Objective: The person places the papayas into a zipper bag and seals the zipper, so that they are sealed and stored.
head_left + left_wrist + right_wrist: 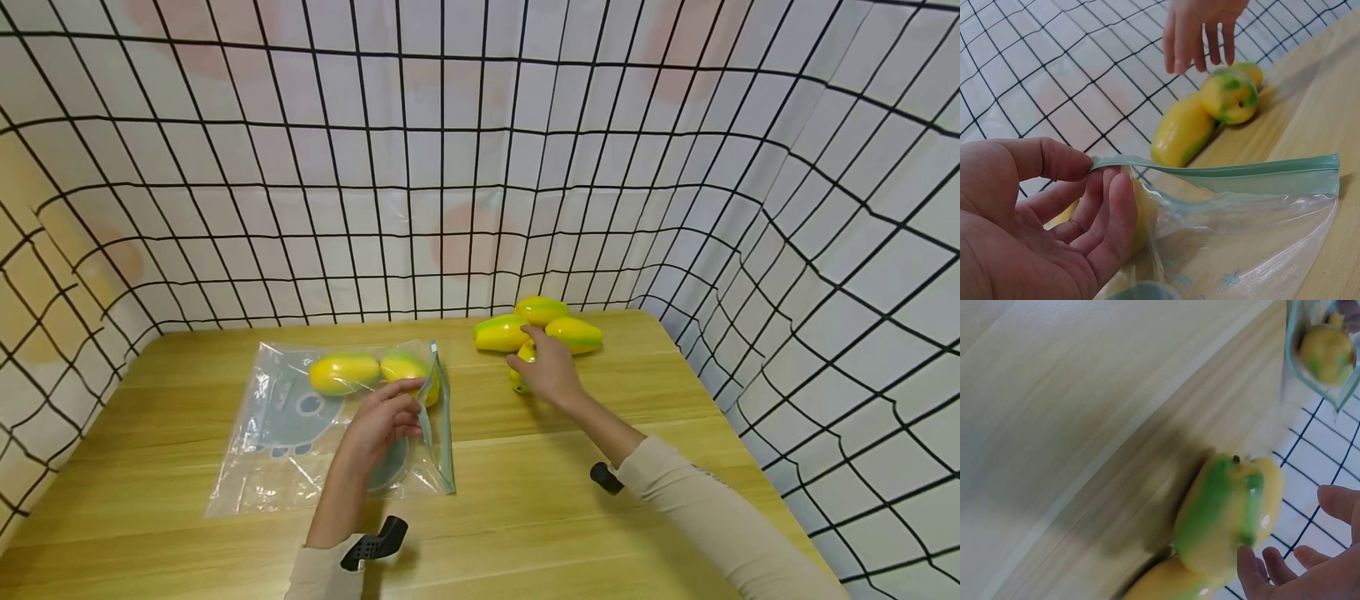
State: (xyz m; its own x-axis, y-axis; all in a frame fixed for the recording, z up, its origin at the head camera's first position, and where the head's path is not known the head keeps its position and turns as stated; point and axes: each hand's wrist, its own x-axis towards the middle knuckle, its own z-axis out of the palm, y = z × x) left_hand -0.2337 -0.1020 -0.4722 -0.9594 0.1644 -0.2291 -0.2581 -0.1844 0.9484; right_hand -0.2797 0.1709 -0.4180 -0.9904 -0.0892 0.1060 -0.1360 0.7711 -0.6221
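the left grip (384, 419) pinches the green edge (447, 429) of the bag (300, 425); best to hold its mouth wide. the right grip (551, 367), fingers apart, hovers at the nearest loose fruit (521, 379) on the tabletop (517, 500); it should close round the middle, sparing the neighbours (501, 333).

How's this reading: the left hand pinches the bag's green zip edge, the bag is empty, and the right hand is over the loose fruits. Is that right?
Not quite: the bag isn't empty; the head view shows yellow fruits inside it. The rest stands: the left hand pinches the green zip edge, and the right hand is over the loose fruits.
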